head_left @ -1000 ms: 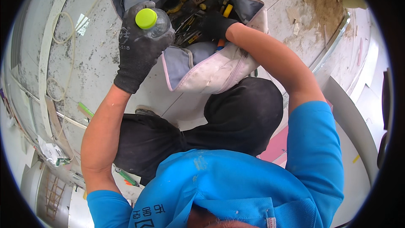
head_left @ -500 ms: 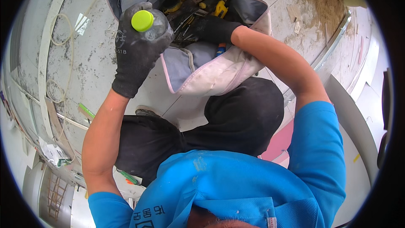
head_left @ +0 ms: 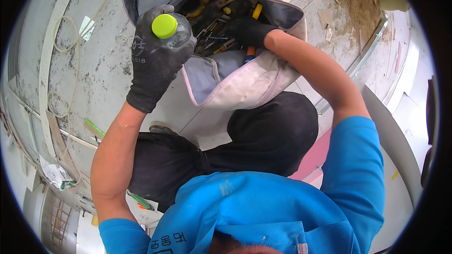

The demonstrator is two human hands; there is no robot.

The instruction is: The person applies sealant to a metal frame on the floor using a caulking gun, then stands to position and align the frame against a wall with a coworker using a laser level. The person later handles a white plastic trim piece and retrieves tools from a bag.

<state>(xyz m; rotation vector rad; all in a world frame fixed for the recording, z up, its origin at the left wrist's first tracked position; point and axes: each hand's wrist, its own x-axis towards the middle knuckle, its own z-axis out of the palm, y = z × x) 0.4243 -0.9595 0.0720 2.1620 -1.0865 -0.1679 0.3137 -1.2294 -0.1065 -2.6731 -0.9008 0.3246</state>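
Note:
A clear plastic bottle with a bright green cap is in my left hand, whose black-gloved fingers wrap round it. My right hand, also gloved in black, reaches inside an open grey and whitish tool bag. Its fingers are hidden among the dark contents. By that hand a yellow handle sticks up on the far side, and an orange piece with a blue end shows on the near side. Several thin tools lie loosely in the bag beside it.
Pale, dirt-stained floor tiles surround the bag. At the far right lie a heap of brown sand and wood scraps. A metal strip runs along the right, and a thin pale hose curls on the left.
My right hand has shifted slightly inside the bag. The yellow handle and orange piece beside it now show more plainly. The left hand still holds the bottle, moved slightly right.

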